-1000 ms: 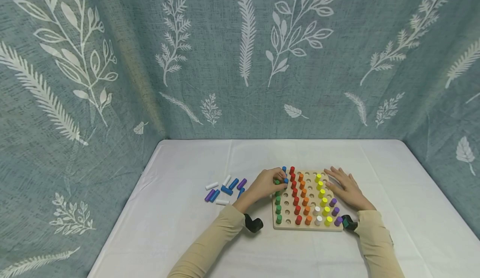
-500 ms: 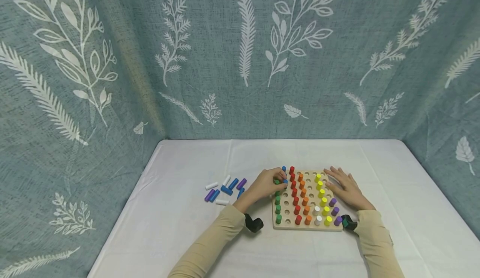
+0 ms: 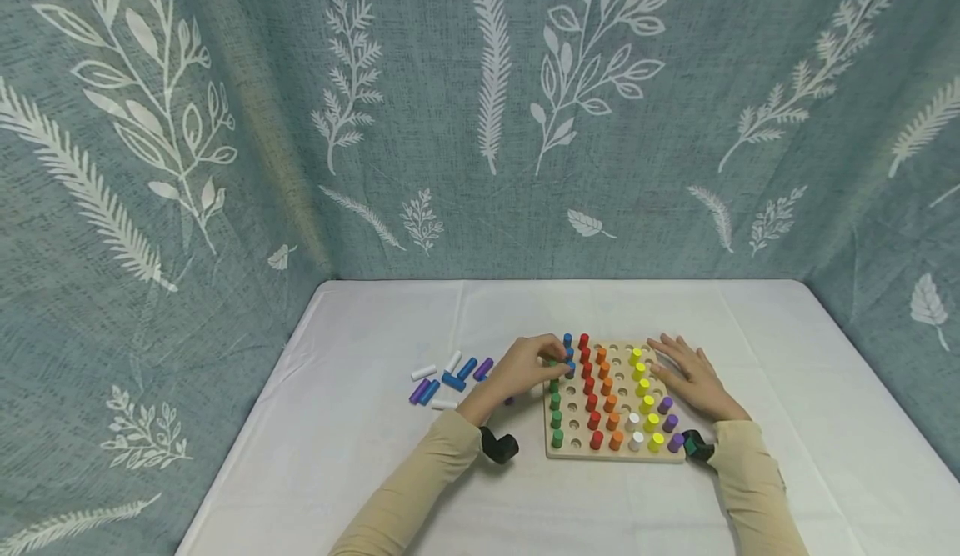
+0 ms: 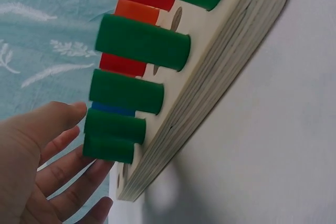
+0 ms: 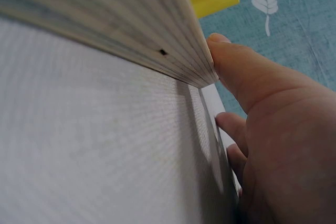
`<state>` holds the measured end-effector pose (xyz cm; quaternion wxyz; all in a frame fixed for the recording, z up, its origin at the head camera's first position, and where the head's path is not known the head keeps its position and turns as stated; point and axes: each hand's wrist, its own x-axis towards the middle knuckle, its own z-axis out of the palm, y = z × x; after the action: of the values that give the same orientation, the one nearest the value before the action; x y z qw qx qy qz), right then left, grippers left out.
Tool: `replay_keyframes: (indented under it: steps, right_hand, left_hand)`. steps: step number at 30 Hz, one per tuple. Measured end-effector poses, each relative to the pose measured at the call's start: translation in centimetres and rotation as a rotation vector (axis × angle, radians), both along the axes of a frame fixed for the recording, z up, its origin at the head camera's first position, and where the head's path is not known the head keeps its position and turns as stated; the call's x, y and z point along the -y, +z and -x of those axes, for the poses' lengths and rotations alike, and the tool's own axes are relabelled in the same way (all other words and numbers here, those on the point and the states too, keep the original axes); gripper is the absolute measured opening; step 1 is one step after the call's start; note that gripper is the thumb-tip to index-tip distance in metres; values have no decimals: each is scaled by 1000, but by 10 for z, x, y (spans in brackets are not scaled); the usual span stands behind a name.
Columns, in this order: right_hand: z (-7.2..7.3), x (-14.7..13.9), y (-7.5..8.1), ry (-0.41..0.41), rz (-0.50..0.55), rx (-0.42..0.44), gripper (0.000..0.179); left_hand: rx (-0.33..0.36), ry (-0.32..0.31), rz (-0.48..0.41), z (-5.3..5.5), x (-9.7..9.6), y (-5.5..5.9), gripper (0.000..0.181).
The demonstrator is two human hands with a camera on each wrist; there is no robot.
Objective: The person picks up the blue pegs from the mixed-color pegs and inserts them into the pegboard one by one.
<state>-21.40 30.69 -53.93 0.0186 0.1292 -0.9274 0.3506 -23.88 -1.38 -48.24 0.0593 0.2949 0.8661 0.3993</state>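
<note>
In the head view, my left hand (image 3: pixel 528 366) is over the left side of the wooden pegboard (image 3: pixel 615 458), thumb and index finger apart beside the blue pegs (image 3: pixel 571 369). Three blue pegs stand upright in the second column, just right of the green pegs (image 3: pixel 556 420). From the left wrist, the thumb of the left hand (image 4: pixel 31 150) shows level with the green pegs, while the other fingers reach partly behind them. My right hand (image 3: pixel 693 379) lies spread at the board's right edge; its thumb (image 5: pixel 223 59) touches that edge in the right wrist view.
Loose blue pegs (image 3: pixel 453 382), white pegs (image 3: pixel 423 371) and purple pegs (image 3: pixel 419 392) lie on the white tabletop (image 3: pixel 360 456) left of the board. Red pegs (image 3: pixel 592 403), orange pegs (image 3: pixel 611 403) and yellow pegs (image 3: pixel 647 405) stand in columns. A patterned curtain (image 3: pixel 465 231) hangs behind.
The blue peg at my left fingertips has moved down in its hole. My left fingers have spread and drawn slightly left, uncovering another blue peg behind it. The right hand has stayed put.
</note>
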Motion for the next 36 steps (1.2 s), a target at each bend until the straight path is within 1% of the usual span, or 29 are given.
replay_keyframes:
  steps: [5, 10, 16, 19, 23, 27, 31, 36]
  right_hand:
    - [0, -1, 0, -1, 2, 11, 56]
    - [-1, -1, -1, 1, 3, 13, 56]
    - [-1, 0, -1, 2, 3, 4, 56]
    - [-1, 0, -1, 5, 2, 9, 56]
    - [0, 0, 0, 3, 1, 17, 56]
    - [1, 0, 0, 0, -3, 18, 56]
    - [1, 0, 1, -4, -6, 20, 57]
    - [1, 0, 1, -5, -10, 26, 57]
  left_hand:
    - [-25, 1, -19, 1, 8, 5, 16]
    - [-40, 10, -14, 1, 16, 10, 17]
    - [-70, 27, 2, 3, 26, 11, 22]
    - [-77, 38, 3, 4, 31, 11, 18]
    - [-62, 47, 9, 6, 41, 11, 14]
    - [-54, 49, 12, 8, 51, 12, 18]
    - [-51, 47, 18, 6, 59, 15, 21]
    - [-50, 23, 79, 3, 69, 20, 20]
